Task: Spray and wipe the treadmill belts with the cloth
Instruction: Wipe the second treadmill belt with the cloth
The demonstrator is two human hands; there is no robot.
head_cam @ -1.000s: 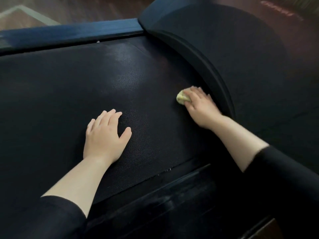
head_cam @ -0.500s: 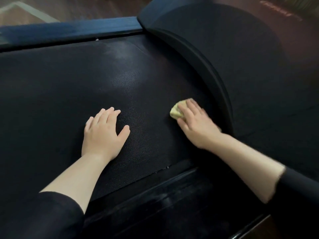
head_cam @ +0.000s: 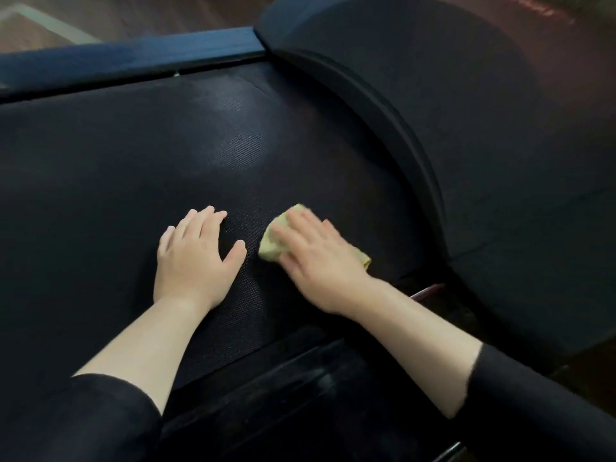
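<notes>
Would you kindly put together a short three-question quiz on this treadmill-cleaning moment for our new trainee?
1. What is the right hand pressing on? A) a spray bottle B) a yellow cloth C) a brush
2. True or false: the left hand lies flat on the treadmill belt and holds nothing.
3. Fill the blank: going by the person's own sides, the cloth lies to the ____ of the left hand.

Key: 1 B; 2 true; 3 right.
</notes>
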